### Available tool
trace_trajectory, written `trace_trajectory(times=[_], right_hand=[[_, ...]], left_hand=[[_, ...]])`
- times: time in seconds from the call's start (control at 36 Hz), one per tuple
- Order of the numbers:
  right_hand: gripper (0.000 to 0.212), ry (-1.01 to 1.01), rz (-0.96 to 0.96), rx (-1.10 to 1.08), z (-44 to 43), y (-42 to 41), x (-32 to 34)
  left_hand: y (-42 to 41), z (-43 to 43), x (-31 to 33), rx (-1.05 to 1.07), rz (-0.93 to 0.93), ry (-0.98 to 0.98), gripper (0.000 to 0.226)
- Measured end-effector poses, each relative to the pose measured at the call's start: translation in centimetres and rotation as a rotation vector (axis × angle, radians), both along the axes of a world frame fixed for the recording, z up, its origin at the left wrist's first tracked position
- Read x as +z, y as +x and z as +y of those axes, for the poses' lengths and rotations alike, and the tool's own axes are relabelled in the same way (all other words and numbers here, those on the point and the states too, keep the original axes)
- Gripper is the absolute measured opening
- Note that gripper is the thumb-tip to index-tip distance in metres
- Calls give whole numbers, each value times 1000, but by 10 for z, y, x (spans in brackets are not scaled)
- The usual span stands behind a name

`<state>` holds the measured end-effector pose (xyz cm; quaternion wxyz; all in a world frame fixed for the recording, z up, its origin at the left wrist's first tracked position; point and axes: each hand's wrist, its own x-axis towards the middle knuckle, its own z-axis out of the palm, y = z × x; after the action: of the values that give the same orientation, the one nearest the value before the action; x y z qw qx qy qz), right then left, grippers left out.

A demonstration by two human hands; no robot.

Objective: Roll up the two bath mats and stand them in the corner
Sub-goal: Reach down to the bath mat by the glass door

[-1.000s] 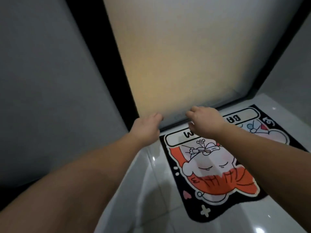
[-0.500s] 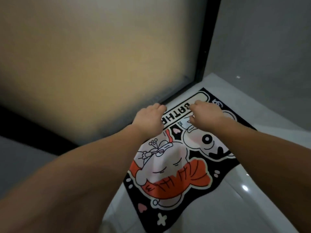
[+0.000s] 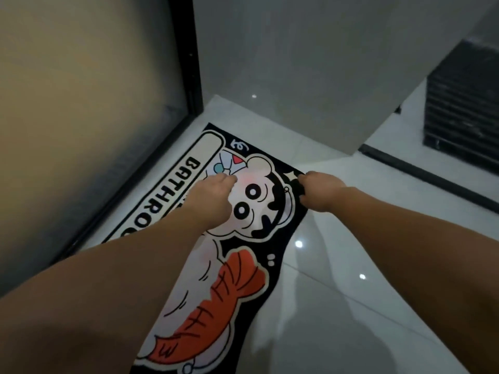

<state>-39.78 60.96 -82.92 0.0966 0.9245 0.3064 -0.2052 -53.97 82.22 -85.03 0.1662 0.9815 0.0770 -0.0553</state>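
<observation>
Mat: the bath mat [image 3: 243, 279] lies flat and unrolled on the floor [image 3: 351, 265], its far end near the corner.
Left hand [image 3: 213, 195]: fingers curled over the mat; grip cannot be told.
Right hand [image 3: 321, 191]: apparently pinching the mat's right edge.
Progress: rolling not begun; second mat unseen.

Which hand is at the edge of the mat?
The right hand: its fingers curl on the edge of the black cartoon-printed bath mat, while the left hand sits further in, over the cartoon face.
</observation>
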Motion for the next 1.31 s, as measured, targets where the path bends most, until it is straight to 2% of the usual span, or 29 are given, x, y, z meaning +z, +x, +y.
trace_trajectory(times=[0.31,0.36,0.44,0.53,0.56,0.69,0.92,1.0,1.08,1.19,1.25,1.31], right_hand=[[72,62,88,-112,36,47,-68],[74,53,116,-165,39,51,-76],[65,75,135,-250,39,57,-82],[25,154,27,-180,39,60,-82],[18,176,13,-150,40,59,-81],[36,290,105,-94,49,50,-81],[24,533,144,-280,40,47,-92],[28,616,52,-246,27,42,-88],[35,618,-106,-107,19,38,-87],[37,713,-197,32,17,27,-79],[33,752,-256,105,15,21,-71],[28,723,-276,148,12,18,-59]], left_hand=[[-17,9,-6,16,29,2,63],[-20,10,-5,30,49,8,64],[-22,9,-6,43,75,12,62],[-18,10,-11,27,101,27,63],[-15,11,-13,13,111,38,63],[17,20,-16,-72,117,110,60],[72,30,-25,-130,36,95,44],[88,32,-26,-78,-39,63,45],[106,31,-24,-108,-59,90,54],[126,22,-22,-314,87,183,64],[130,20,-18,-312,172,170,48],[132,20,-10,-283,237,116,17]])
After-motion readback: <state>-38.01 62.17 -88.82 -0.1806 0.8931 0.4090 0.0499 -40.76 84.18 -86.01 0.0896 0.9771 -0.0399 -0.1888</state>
